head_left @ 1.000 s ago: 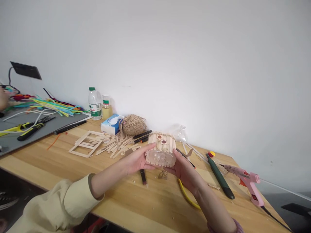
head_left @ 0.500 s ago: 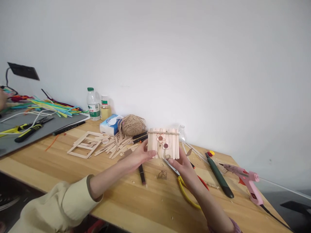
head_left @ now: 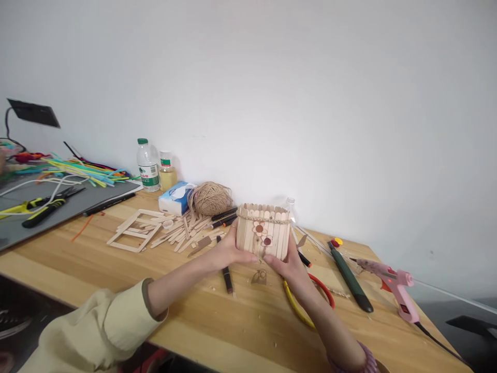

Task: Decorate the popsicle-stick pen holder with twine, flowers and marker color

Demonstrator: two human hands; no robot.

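Note:
Both hands hold a small holder made of upright popsicle sticks (head_left: pixel 263 232), bound with twine near its top and decorated with a small flower on the front. My left hand (head_left: pixel 227 251) grips its left lower side. My right hand (head_left: pixel 286 267) grips its right lower side. The holder stands upright just above the wooden table (head_left: pixel 194 316), open end up. A dark marker (head_left: pixel 226 274) lies on the table under my left hand.
Loose popsicle sticks (head_left: pixel 182 233) and a stick frame (head_left: pixel 135 230) lie left of the hands. A twine ball (head_left: pixel 210 198), tissue pack (head_left: pixel 175 198) and two bottles (head_left: pixel 148 165) stand by the wall. Yellow-red scissors (head_left: pixel 306 303), a dark green knife (head_left: pixel 349 277) and a pink glue gun (head_left: pixel 396 290) lie right.
The stick holder was tipped with its clear bottom toward me, then turned; now it stands upright with its open top up. Both hands stayed on its sides.

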